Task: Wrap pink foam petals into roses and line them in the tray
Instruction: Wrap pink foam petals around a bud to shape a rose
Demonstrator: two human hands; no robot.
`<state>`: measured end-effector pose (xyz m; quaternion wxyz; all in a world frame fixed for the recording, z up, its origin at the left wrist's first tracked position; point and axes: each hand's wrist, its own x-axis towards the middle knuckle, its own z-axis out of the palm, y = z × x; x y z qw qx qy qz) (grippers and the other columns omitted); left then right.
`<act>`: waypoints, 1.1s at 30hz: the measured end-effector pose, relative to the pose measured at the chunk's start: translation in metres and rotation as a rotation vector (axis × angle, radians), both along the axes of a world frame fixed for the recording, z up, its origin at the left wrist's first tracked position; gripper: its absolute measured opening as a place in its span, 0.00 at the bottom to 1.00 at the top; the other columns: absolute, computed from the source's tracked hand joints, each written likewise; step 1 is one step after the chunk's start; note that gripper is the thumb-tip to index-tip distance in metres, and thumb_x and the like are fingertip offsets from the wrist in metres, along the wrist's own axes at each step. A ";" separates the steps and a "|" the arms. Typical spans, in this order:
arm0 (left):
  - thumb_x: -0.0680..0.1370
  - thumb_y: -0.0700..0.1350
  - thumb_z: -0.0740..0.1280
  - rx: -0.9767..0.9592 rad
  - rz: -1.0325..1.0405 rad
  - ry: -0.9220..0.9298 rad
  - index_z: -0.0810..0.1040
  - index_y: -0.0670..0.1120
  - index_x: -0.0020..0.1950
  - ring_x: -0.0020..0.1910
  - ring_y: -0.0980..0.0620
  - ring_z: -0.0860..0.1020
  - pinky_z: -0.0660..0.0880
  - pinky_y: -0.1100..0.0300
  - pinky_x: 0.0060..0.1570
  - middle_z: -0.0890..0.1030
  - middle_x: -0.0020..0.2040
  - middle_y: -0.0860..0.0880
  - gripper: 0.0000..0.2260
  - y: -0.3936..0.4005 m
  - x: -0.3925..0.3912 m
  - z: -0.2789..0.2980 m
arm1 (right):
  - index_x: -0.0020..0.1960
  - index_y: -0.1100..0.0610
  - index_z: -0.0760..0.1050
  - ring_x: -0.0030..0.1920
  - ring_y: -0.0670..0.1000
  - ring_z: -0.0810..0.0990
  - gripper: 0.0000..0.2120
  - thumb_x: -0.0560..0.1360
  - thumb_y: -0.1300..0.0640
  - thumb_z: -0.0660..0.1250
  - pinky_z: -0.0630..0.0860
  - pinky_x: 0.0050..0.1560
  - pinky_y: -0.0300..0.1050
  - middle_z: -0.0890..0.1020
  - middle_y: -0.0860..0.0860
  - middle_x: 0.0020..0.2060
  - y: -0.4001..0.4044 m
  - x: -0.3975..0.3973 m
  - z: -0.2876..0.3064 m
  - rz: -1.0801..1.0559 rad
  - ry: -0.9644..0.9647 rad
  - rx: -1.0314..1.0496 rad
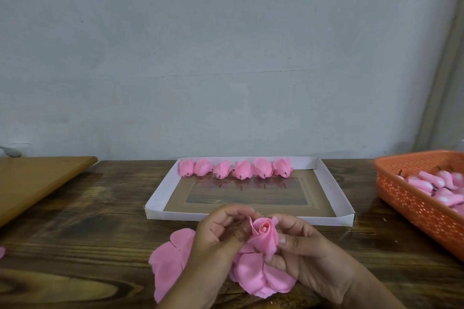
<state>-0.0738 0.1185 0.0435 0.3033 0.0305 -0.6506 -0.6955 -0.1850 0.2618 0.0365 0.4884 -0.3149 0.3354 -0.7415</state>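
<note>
The half-made rose [264, 233] sits between the two hands, low in the middle of the view, just in front of the near wall of the tray [160, 216]. Its rolled bud points up and a little toward the person, so its long line runs up and down, with loose petals [261, 276] hanging below it like a skirt.

The left hand [221, 233] is on the left side of the bud. Its fingers are curled and its fingertips pinch a petal edge at the top of the bud. The right hand [301, 256] is on the right side, with fingers curled round the bud and the thumb pressing the foam.

Both hands touch the rose, so neither is nearer. I think the next move is to lift a hanging petal up and wrap it round the bud. Those petals lie under the hands, so the way to go is down, then up and round.

One more flat petal sheet [170, 258] lies on the counter [75, 221] just left of the left hand, partly under the arm.

Six finished roses [236, 168] stand in a row along the far wall of the tray. The free spot in that row is at its right end, straight ahead and a bit right of the hands. An orange basket [411, 200] with more pink pieces sits far right.
</note>
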 end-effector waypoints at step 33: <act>0.69 0.54 0.79 -0.281 -0.011 -0.056 0.86 0.53 0.57 0.55 0.50 0.81 0.78 0.43 0.55 0.81 0.53 0.53 0.18 0.001 -0.004 -0.009 | 0.63 0.68 0.73 0.54 0.60 0.81 0.20 0.73 0.67 0.70 0.78 0.62 0.52 0.80 0.66 0.54 -0.003 0.003 0.007 -0.096 -0.003 0.018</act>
